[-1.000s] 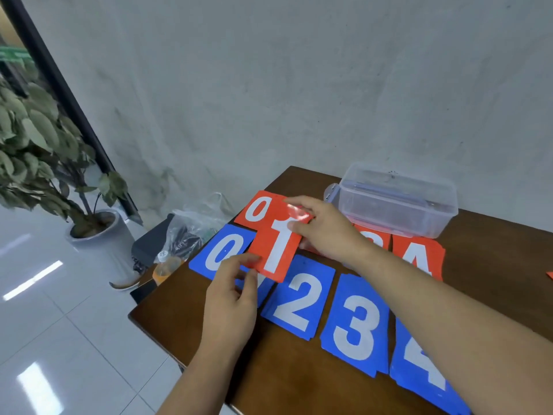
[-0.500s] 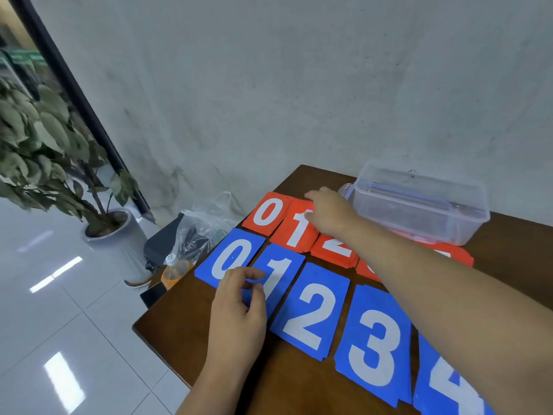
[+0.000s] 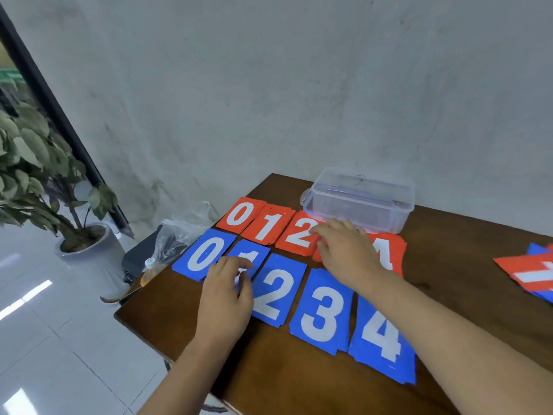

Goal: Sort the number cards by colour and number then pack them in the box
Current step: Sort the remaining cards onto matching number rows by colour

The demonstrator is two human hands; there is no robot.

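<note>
Number cards laid out in two rows on the desk (image 3: 449, 250)

Red cards (image 3: 263, 226) sit in the row nearer the far edge, blue cards (image 3: 323, 313) 0 to 4 in front, and the clear box (image 3: 359, 202) is right behind the reds. Right hand (image 3: 344, 253) lies flat, fingers relaxed, between red 2 and 4. Left hand (image 3: 227, 298) has bent fingers on the blue 1 card (image 3: 254, 253), can't tell if it's pinching.

We see two rows of card piles lying flat: red 0 (image 3: 239, 215), red 1 (image 3: 269, 226), red 2 (image 3: 296, 235) and red 4 (image 3: 389, 253) behind, blue 0 (image 3: 203, 254), blue 1 (image 3: 254, 253), blue 2 (image 3: 278, 292), blue 3 (image 3: 323, 313) and blue 4 (image 3: 383, 342) in front. The clear plastic box (image 3: 359, 202) sits just behind the red row. Loose cards (image 3: 532, 274) lie well apart at the right.
</note>
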